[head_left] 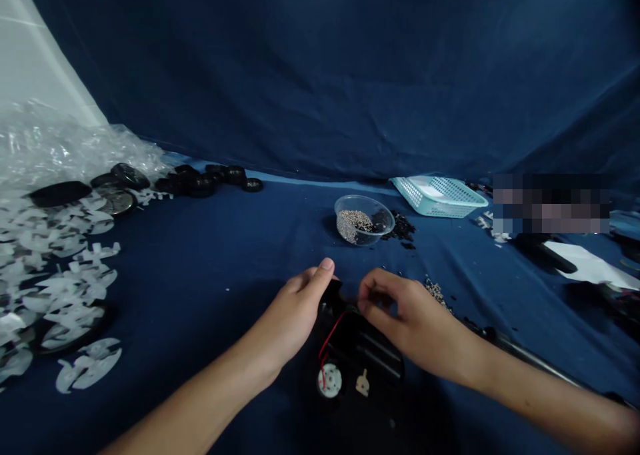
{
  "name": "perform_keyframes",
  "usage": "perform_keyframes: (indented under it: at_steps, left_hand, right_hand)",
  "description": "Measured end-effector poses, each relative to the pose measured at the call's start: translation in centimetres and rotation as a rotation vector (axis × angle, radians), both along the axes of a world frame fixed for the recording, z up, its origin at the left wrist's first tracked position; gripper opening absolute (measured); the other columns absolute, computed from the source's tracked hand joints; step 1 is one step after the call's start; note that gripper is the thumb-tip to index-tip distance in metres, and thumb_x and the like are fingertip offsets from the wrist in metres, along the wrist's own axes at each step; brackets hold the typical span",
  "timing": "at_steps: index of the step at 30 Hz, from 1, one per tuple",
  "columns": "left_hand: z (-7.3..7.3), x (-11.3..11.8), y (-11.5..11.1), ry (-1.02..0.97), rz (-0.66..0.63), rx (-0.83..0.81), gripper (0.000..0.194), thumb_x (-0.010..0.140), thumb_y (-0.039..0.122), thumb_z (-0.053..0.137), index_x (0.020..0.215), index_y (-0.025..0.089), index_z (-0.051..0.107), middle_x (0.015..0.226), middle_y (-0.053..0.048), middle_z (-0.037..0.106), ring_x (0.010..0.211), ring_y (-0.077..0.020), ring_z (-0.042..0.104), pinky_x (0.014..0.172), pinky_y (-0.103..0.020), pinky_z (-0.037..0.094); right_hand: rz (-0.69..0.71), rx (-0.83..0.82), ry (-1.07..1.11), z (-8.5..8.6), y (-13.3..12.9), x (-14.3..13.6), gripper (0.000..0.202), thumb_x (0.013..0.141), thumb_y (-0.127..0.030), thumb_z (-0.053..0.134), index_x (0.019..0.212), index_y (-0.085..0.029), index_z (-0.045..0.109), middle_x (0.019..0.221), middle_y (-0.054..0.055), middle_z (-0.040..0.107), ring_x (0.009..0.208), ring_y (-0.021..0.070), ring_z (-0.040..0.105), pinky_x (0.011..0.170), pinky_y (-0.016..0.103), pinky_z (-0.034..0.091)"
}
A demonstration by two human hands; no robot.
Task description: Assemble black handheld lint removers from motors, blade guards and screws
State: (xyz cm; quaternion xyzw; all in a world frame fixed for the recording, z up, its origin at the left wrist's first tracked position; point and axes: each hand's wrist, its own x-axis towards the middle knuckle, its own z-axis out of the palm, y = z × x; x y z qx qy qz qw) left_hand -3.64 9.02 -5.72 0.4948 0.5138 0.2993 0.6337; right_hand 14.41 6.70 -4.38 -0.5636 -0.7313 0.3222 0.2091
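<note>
A black plastic housing (377,348) lies low in the middle of the view, partly hidden by my hands. My left hand (303,302) is closed around its far left edge, thumb on top. My right hand (400,308) is pinched over the far part of the housing; whatever sits between its fingertips is hidden. From the housing a red wire (331,334) runs down to a small round motor (330,380) with a pale face. Beside the motor is a small beige plate (363,382) with a narrow tab.
Ahead stands a clear bowl (365,222) of small screws, with black bits (401,227) beside it. Loose screws (436,291) lie past my right hand. A mint basket (443,198) is farther right. White plastic parts (65,268), black round pieces (200,182) and clear plastic wrap (75,148) fill the left.
</note>
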Motion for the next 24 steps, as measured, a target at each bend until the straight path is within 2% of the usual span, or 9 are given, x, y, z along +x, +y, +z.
perform_keyframes:
  at_steps: [3, 7, 10, 14, 18, 24]
  left_hand:
    - [-0.1, 0.0, -0.1, -0.006, 0.018, -0.009, 0.05, 0.083, 0.062, 0.05, 0.106, 0.02, 0.062, 0.114, -0.01, 0.068, 0.105, -0.029, 0.061, 0.086, -0.036, 0.045]
    - [-0.5, -0.1, -0.2, -0.007, 0.029, 0.072, 0.04, 0.086, 0.057, 0.048, 0.096, 0.022, 0.064, 0.108, -0.006, 0.068, 0.108, -0.0266, 0.058, 0.091, -0.034, 0.041]
    - [-0.8, -0.1, -0.5, 0.01, 0.044, 0.131, 0.035, 0.089, 0.053, 0.046, 0.092, 0.023, 0.064, 0.102, -0.003, 0.068, 0.106, -0.0248, 0.058, 0.091, -0.032, 0.04]
    - [-0.8, 0.0, -0.8, 0.058, 0.065, 0.181, 0.036, 0.09, 0.053, 0.044, 0.086, 0.023, 0.063, 0.099, -0.002, 0.068, 0.1, -0.0238, 0.058, 0.086, -0.03, 0.041]
    - [-1.0, 0.0, -1.2, 0.061, 0.039, 0.298, 0.038, 0.094, 0.052, 0.037, 0.09, 0.025, 0.063, 0.09, 0.001, 0.066, 0.093, -0.0203, 0.058, 0.083, -0.029, 0.041]
    - [-1.5, 0.2, -2.4, -0.009, 0.042, 0.395, 0.042, 0.096, 0.054, 0.029, 0.097, 0.028, 0.061, 0.094, 0.002, 0.068, 0.093, -0.0185, 0.06, 0.082, -0.029, 0.043]
  right_hand:
    - [0.018, 0.026, 0.105, -0.2, -0.1, -0.2, 0.017, 0.083, -0.013, 0.055, 0.098, -0.02, 0.059, 0.088, -0.002, 0.066, 0.08, 0.0119, 0.062, 0.073, 0.026, 0.049]
    - [0.086, 0.127, 0.056, -0.1, 0.0, -0.4, 0.024, 0.082, -0.007, 0.057, 0.097, -0.023, 0.067, 0.094, -0.002, 0.067, 0.086, 0.012, 0.062, 0.079, 0.027, 0.049]
    - [0.082, 0.134, 0.039, 0.2, 0.0, -0.4, 0.024, 0.082, -0.007, 0.057, 0.097, -0.023, 0.068, 0.092, -0.002, 0.067, 0.084, 0.0117, 0.062, 0.077, 0.026, 0.049]
    - [0.046, 0.086, 0.021, 0.6, -0.1, -0.4, 0.018, 0.081, -0.008, 0.059, 0.09, -0.022, 0.066, 0.08, -0.004, 0.067, 0.072, 0.01, 0.062, 0.068, 0.023, 0.048]
    - [0.035, 0.097, -0.022, 0.7, -0.3, -0.3, 0.018, 0.08, -0.007, 0.061, 0.083, -0.024, 0.068, 0.075, -0.007, 0.066, 0.068, 0.009, 0.062, 0.064, 0.021, 0.047]
    - [-0.038, 0.3, -0.01, 0.4, -1.0, -0.7, 0.023, 0.077, -0.002, 0.064, 0.082, -0.024, 0.068, 0.081, -0.007, 0.066, 0.073, 0.0073, 0.062, 0.068, 0.018, 0.047]
